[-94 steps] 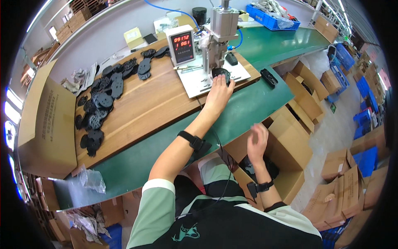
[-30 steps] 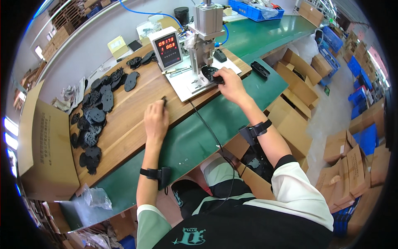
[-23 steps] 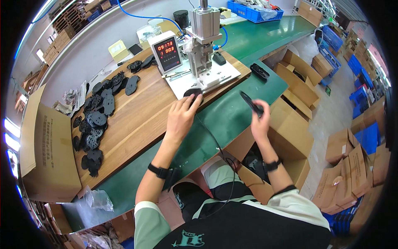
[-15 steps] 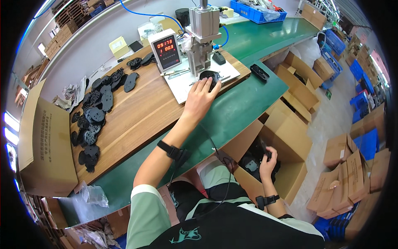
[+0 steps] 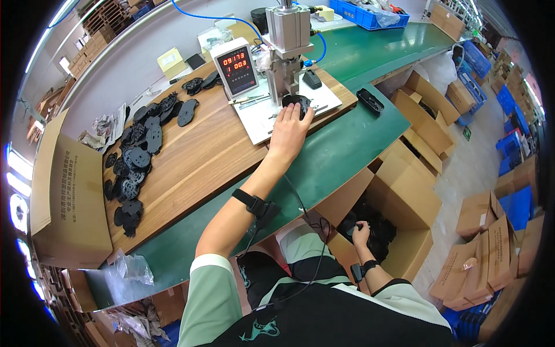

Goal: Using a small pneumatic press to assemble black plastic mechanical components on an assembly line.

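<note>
My left hand reaches to the white base plate of a bench press. Its fingers are closed over the near side of a round black plastic part under the press head. Down at the right, my right hand is inside an open cardboard box, its fingers curled together among black plastic parts. Something dark shows at those fingertips, but I cannot make out what it is.
A display box with red digits stands left of the press. Several black plastic pieces lie piled on the wooden board. A black tray-like part rests on the green table. Cardboard boxes stand at far left and right.
My right hand has gone from above the box, holding a dark flat piece, down and left among the parts inside. The left hand stays at the part under the press. The whole view has shifted slightly.
</note>
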Demonstrator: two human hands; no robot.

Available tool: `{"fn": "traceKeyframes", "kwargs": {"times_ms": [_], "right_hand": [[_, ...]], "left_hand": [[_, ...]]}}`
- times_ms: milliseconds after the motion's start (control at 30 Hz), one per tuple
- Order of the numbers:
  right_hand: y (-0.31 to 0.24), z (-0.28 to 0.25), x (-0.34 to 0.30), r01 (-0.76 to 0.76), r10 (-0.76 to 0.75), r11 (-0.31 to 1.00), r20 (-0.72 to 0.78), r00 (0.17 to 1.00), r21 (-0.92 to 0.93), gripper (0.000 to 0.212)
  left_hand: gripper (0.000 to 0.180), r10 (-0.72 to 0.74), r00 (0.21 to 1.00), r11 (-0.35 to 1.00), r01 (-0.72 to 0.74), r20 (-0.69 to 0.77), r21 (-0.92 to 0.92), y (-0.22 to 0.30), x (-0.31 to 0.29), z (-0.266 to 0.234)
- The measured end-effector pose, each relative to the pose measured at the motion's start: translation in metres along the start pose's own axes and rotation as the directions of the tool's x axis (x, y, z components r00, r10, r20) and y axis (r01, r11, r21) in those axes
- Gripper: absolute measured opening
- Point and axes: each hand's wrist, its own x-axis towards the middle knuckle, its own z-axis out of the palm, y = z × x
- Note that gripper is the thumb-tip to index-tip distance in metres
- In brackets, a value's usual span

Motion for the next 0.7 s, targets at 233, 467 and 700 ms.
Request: {"fn": "traceKeyframes", "kwargs": {"times_ms": [233,467,700], "right_hand": [[0.020,0.023,-0.005,-0.037,0.050,0.994,0.120,0.992,-0.105,0.024],[0.036,0.020,-0.008,-0.060,0.093,0.990,0.269,0.958,-0.130,0.033],[-0.138,-0.030,-0.017,0.474,-0.461,0.881,-0.209,0.862,0.010,0.029]], "left_hand": [[0.050,-0.017,0.993,0.998,0.010,0.118,0.061,0.006,-0.001,0.003],[0.048,0.004,0.995,1.000,-0.004,0.097,0.008,0.003,-0.001,0.001],[0.040,0.011,1.000,0.998,-0.010,0.020,-0.060,-0.006,-0.009,-0.001]]}}
